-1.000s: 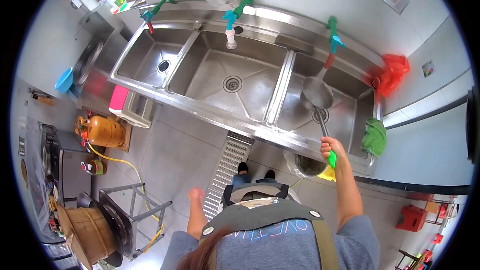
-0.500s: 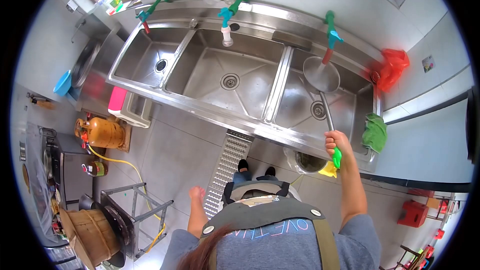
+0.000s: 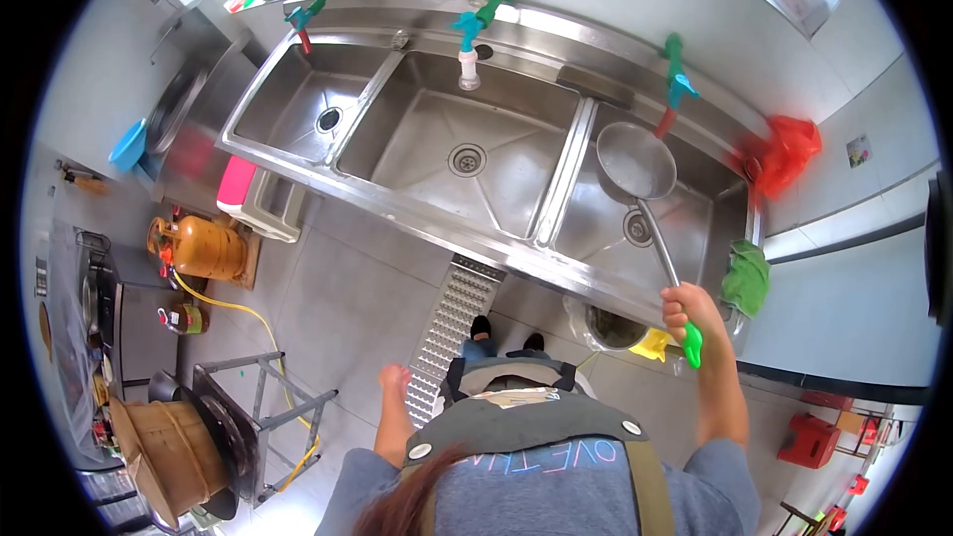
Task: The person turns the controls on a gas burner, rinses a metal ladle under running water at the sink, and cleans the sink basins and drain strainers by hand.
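Observation:
My right hand [image 3: 689,308] is wrapped round the handle of a long metal ladle [image 3: 636,161], whose green grip end sticks out below my fist. The ladle's round bowl hangs over the right sink basin [image 3: 715,223], just left of the red tip of the right tap [image 3: 677,89]. Down by my left side, over the floor, my left hand [image 3: 394,377] touches nothing I can see; its fingers look curled but are small and unclear.
A middle basin [image 3: 437,119] and a left basin [image 3: 283,104] adjoin. On the right rim lies a green cloth [image 3: 745,279], near a red bag [image 3: 787,154]. A metal pot [image 3: 613,330] stands below the sink. Leftward are an orange gas cylinder [image 3: 210,247] and a metal-framed stand [image 3: 268,417].
The ladle's bowl has moved out from under the right tap, slightly left and toward me. My right hand has shifted right and a little nearer my body.

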Demonstrator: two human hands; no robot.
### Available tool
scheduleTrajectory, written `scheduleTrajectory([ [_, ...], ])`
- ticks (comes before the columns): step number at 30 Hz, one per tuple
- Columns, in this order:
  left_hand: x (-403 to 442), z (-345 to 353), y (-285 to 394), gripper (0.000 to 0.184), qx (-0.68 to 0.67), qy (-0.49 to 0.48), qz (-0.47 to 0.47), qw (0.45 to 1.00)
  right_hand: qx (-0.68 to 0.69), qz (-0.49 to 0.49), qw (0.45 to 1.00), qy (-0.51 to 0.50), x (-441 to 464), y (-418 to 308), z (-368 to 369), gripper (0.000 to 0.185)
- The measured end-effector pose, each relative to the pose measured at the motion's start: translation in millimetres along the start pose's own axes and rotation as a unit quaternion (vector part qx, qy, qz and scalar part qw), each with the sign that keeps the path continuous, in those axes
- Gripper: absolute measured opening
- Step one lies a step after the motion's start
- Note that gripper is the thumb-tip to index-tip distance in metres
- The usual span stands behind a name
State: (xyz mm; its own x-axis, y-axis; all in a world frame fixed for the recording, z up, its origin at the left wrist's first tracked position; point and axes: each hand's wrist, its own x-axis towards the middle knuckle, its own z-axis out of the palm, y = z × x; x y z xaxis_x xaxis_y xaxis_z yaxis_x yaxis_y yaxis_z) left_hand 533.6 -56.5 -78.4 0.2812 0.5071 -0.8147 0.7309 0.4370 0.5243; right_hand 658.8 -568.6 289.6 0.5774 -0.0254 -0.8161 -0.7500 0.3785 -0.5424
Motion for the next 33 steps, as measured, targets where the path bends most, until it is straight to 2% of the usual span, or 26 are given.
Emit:
scheduleTrajectory([
  [1, -2, 2, 0, 0.009, -0.022, 0.012, 0.005, 1.0, -0.011, -0.005, 1.0, -0.002, -3, 2, 4, 0.011],
  [5, -6, 4, 4, 0.01, -0.007, 0.01, -0.006, 1.0, -0.093, 0.002, 0.995, -0.027, -24, -2, 28, 0.008],
  [10, -2, 8, 4, 0.013, -0.007, 0.046, 0.001, 0.999, -0.112, 0.029, 0.988, -0.099, -22, -18, 57, 0.008],
  [13, 0, 6, 9, 0.013, -0.011, 0.032, -0.005, 0.999, -0.139, 0.058, 0.979, -0.136, -10, -33, 79, 0.008],
  [18, 17, -10, -2, 0.011, -0.063, 0.033, 0.009, 0.997, -0.175, 0.123, 0.967, -0.142, 25, -69, 123, 0.008],
  [19, 19, -15, -6, 0.011, -0.072, 0.025, 0.009, 0.997, -0.171, 0.164, 0.96, -0.149, 40, -76, 134, 0.008],
  [20, 25, -23, -14, 0.01, -0.08, 0.014, -0.004, 0.997, -0.167, 0.205, 0.952, -0.154, 57, -83, 146, 0.008],
  [22, 34, -37, -27, 0.009, -0.095, -0.011, -0.03, 0.995, -0.223, 0.221, 0.939, -0.143, 89, -98, 184, 0.011],
  [24, 30, -37, -29, 0.008, -0.09, 0.033, -0.058, 0.994, -0.23, 0.133, 0.944, -0.198, 126, -97, 222, 0.016],
  [26, 20, -35, -24, 0.008, -0.087, 0.062, -0.074, 0.992, -0.164, 0.095, 0.956, -0.225, 161, -91, 265, 0.017],
  [28, 17, -33, -17, 0.008, -0.087, 0.075, -0.078, 0.99, -0.026, 0.157, 0.974, -0.159, 185, -94, 304, 0.013],
  [31, 12, -29, -3, 0.007, -0.101, 0.078, -0.08, 0.989, 0.057, 0.21, 0.951, -0.221, 209, -117, 319, 0.013],
  [33, 28, -34, -7, 0.006, -0.097, 0.034, -0.06, 0.993, 0.124, 0.21, 0.932, -0.27, 228, -117, 306, 0.013],
])
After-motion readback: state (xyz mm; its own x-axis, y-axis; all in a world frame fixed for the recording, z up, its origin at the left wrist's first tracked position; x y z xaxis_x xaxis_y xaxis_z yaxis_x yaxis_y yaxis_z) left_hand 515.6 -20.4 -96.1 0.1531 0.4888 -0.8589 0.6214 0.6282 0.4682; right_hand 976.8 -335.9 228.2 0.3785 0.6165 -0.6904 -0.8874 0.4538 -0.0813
